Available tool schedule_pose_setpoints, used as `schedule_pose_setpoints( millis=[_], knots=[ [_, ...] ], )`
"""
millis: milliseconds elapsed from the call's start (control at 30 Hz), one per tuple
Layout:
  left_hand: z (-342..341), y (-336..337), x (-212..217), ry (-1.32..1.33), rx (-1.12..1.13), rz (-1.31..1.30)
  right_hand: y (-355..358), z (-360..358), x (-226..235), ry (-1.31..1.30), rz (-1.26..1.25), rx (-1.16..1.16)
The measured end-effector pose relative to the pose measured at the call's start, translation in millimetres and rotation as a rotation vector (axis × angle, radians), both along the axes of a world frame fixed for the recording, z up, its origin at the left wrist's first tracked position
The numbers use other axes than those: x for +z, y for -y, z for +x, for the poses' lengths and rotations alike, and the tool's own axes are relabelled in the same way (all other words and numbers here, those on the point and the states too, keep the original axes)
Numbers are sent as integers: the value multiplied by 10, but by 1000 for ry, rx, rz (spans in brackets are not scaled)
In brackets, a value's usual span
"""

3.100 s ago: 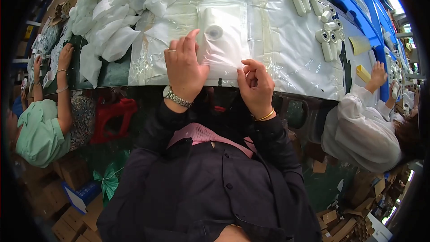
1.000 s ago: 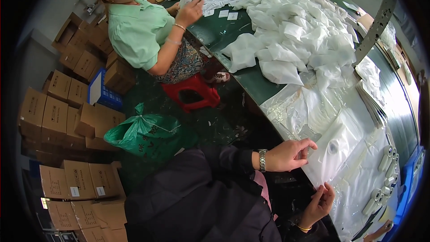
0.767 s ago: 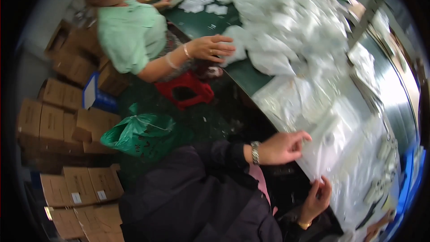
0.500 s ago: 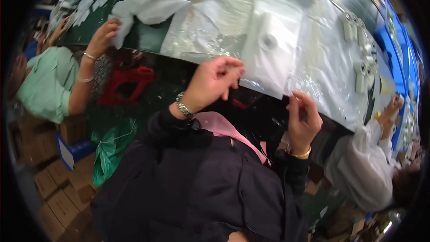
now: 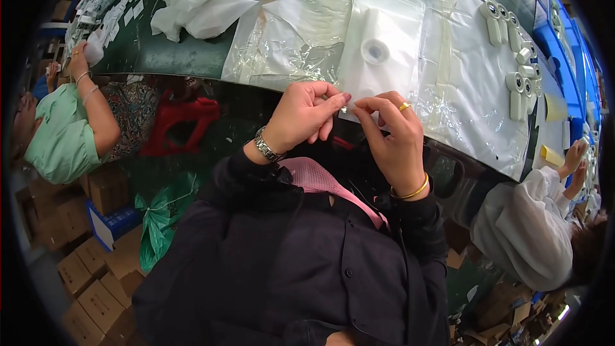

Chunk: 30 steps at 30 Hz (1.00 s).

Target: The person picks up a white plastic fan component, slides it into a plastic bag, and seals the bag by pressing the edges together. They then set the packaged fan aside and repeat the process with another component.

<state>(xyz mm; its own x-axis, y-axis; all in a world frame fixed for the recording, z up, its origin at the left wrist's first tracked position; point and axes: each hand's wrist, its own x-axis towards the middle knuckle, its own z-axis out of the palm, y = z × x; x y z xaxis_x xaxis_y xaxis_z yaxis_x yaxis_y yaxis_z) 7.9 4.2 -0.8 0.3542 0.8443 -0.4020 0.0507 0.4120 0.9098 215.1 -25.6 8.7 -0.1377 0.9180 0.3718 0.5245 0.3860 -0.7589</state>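
A clear plastic bag (image 5: pixel 383 48) holding a white folded item with a round white part lies on the table edge in front of me. My left hand (image 5: pixel 306 115) pinches the bag's near edge with thumb and fingers; it wears a metal watch. My right hand (image 5: pixel 391 129), with a gold ring and bangle, pinches the same edge right beside it. Both hands meet at the bag's bottom rim, fingertips nearly touching.
Clear plastic sheets (image 5: pixel 282 38) and a heap of white bags (image 5: pixel 198 0) cover the green table (image 5: pixel 166 57). White cylindrical parts (image 5: pixel 516 51) lie at the right. A person in green (image 5: pixel 61 134) sits left, a person in white (image 5: pixel 532 218) right. Cardboard boxes (image 5: pixel 83 282) and a red stool (image 5: pixel 176 122) stand on the floor.
The view swung from the left side of the room back to the table in front. Both hands, apart on the bag's edges before, have come together at its near edge.
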Motion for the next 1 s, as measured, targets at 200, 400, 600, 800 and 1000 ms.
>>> schedule_pose_setpoints(
  millis=[200,400,600,800,1000],
  knots=[
    [-96,-30,115,-29,27,-15,-124,-154,14,14,-54,85],
    [63,-43,-153,30,-16,57,-20,-95,43,74,-242,23],
    [25,52,-249,49,21,157,-1,-163,-37,231,-21,123],
    [53,2,-256,56,47,171,1,-27,25,308,-14,230],
    [7,-17,-217,59,19,126,34,187,86,129,50,202]
  ],
)
